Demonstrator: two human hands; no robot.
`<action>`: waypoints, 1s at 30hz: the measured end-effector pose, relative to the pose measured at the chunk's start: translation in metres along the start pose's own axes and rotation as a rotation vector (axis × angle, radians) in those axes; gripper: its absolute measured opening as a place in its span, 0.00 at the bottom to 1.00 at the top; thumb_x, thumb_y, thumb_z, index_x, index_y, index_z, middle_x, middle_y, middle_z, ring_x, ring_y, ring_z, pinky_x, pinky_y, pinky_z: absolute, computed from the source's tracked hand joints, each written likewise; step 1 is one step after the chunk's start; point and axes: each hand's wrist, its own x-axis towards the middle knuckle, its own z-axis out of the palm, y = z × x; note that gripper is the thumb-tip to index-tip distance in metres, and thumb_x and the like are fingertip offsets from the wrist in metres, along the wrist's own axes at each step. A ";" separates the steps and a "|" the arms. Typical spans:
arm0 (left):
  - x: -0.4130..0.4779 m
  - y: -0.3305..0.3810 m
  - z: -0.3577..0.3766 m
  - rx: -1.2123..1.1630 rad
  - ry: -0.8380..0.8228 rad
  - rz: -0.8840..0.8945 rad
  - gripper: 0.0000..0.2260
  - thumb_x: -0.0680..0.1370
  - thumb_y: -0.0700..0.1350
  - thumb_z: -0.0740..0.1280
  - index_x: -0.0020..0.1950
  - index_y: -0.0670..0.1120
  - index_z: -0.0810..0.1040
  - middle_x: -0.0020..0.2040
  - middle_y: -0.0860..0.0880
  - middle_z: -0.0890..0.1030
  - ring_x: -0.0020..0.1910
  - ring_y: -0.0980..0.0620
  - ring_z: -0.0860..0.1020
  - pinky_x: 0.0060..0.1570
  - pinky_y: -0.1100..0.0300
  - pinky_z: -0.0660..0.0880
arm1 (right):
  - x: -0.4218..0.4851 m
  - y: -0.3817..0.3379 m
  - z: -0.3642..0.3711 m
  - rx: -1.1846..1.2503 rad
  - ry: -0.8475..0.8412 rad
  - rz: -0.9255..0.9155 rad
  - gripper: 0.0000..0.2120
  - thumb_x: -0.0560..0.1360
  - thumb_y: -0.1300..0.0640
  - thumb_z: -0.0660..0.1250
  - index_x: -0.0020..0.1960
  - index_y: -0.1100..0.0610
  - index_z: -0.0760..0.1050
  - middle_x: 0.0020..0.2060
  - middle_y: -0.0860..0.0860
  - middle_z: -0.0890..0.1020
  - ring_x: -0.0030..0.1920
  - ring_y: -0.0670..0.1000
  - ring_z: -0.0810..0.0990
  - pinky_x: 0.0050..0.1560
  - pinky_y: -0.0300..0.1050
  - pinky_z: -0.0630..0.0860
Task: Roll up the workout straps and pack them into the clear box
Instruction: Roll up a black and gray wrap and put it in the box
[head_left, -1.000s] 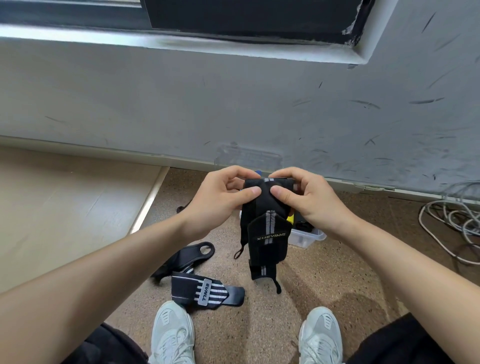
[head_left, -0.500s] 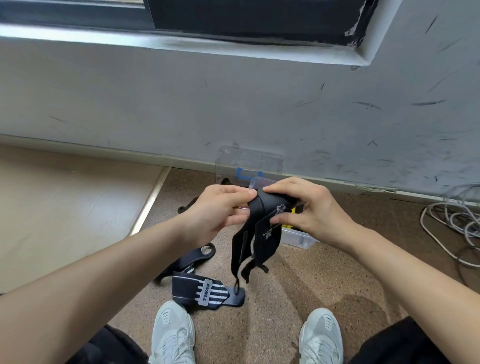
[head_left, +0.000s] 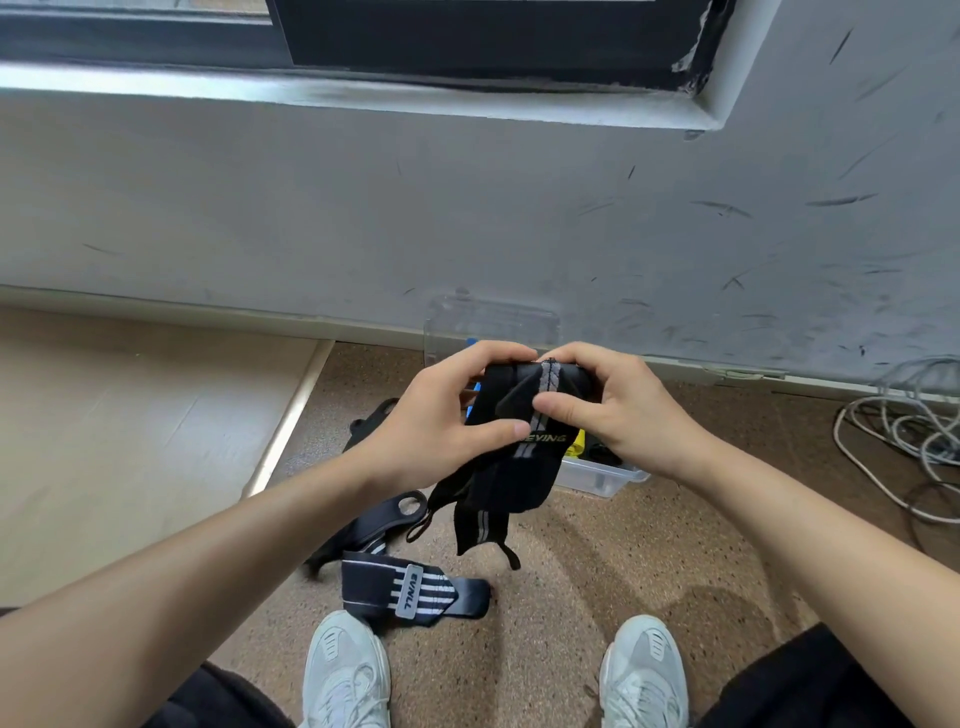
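Observation:
A black workout strap (head_left: 524, 467) with a grey centre stripe and lettering is held up in front of me by both hands. My left hand (head_left: 441, 421) pinches its left side and my right hand (head_left: 608, 410) pinches its top and right side; the upper end is folded over and the tail hangs loose. Behind my hands the clear box (head_left: 602, 475) stands on the floor by the wall, mostly hidden, with something yellow and black inside. A dark striped strap (head_left: 415, 592) and a black strap with a hole (head_left: 374, 525) lie on the floor.
The box's clear lid (head_left: 493, 322) leans against the grey wall (head_left: 467, 218). A tangle of white cable (head_left: 904, 436) lies at the right. My two white shoes (head_left: 345, 675) are at the bottom edge. A pale raised floor panel (head_left: 130, 431) is on the left.
The strap has turned face-on again, its stripe and lettering towards me, and both hands shifted their grip at its top. The hands stayed in about the same place.

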 end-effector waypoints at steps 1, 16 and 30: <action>0.000 0.001 0.000 0.012 0.003 0.016 0.24 0.75 0.40 0.76 0.70 0.49 0.76 0.63 0.54 0.81 0.64 0.50 0.80 0.65 0.46 0.77 | 0.000 -0.001 0.001 0.019 -0.004 0.013 0.12 0.75 0.57 0.75 0.57 0.56 0.80 0.47 0.56 0.85 0.48 0.51 0.84 0.52 0.56 0.81; 0.008 0.019 0.014 -0.171 0.042 -0.006 0.25 0.84 0.38 0.63 0.79 0.49 0.60 0.71 0.50 0.72 0.69 0.54 0.75 0.74 0.48 0.70 | -0.011 -0.023 0.028 0.576 0.017 0.142 0.17 0.82 0.58 0.63 0.68 0.50 0.62 0.59 0.52 0.80 0.58 0.46 0.81 0.55 0.42 0.80; 0.018 0.024 -0.003 -0.273 0.121 -0.064 0.16 0.79 0.36 0.72 0.65 0.47 0.79 0.56 0.50 0.85 0.54 0.55 0.83 0.56 0.58 0.80 | -0.007 -0.029 -0.009 0.058 -0.090 0.014 0.31 0.74 0.59 0.75 0.72 0.49 0.66 0.63 0.52 0.77 0.60 0.47 0.81 0.63 0.55 0.79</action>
